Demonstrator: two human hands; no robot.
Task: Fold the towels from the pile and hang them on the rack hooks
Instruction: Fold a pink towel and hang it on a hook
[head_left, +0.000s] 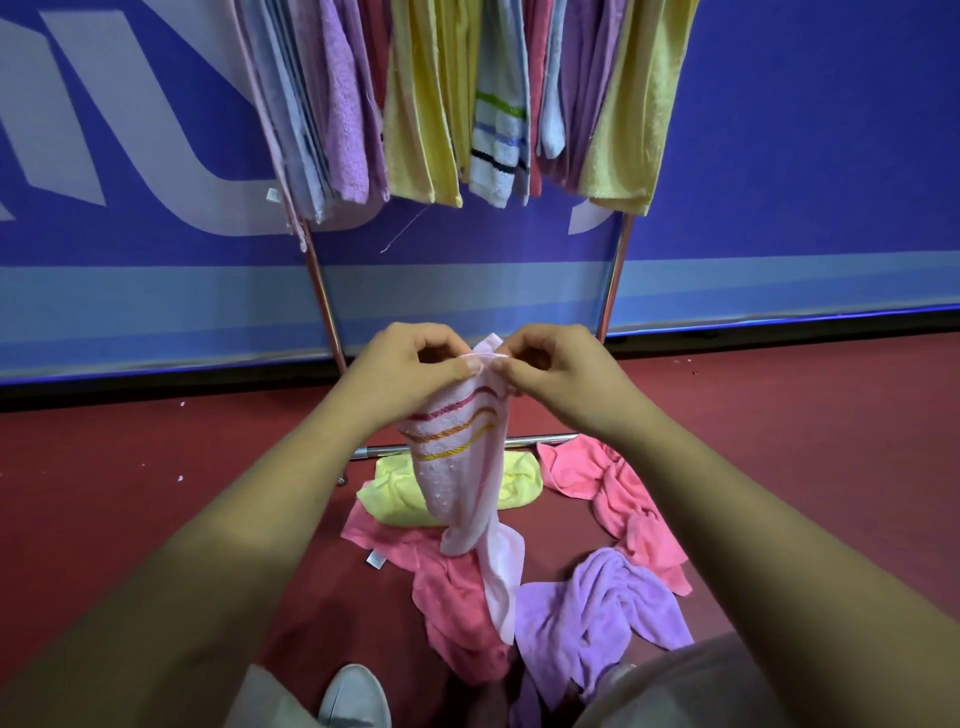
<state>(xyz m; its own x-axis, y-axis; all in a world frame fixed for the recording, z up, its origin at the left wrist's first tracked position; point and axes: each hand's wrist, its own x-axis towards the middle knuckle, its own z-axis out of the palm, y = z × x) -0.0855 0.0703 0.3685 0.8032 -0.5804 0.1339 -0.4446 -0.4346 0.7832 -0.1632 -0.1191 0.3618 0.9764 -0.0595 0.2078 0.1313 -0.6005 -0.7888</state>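
Pinching the top hem of a pale pink terry towel with red, orange and yellow stripes (457, 478), the left hand (415, 371) and the right hand (556, 371) meet near the middle of the view. Each closes thumb and forefinger on the cloth with the other fingers curled, and the two thumbs lie just beside each other. The towel hangs from that grip as a loose, twisted tube, and its narrow tail drops toward six o'clock in front of the pile; whether the tail touches the pile cannot be told. The pile lies on the dark red floor (156, 467) below the hands. It holds a crumpled yellow towel (389, 499) at seven o'clock of the held towel, a coral pink towel (452, 587) at six o'clock, a second coral pink towel (623, 493) at four o'clock and a bunched lilac towel (597, 608) at five o'clock. At twelve o'clock stands the chrome metal rack (322, 296), and its low crossbar runs just behind the pile. Folded towels hang close together from its top: a lilac one (343, 104) at eleven o'clock, a yellow one (415, 130) beside it and a white one with green, blue and black stripes (498, 130) at twelve. Behind the rack is a blue wall banner (779, 156). A grey shoe (353, 699) shows at six o'clock.
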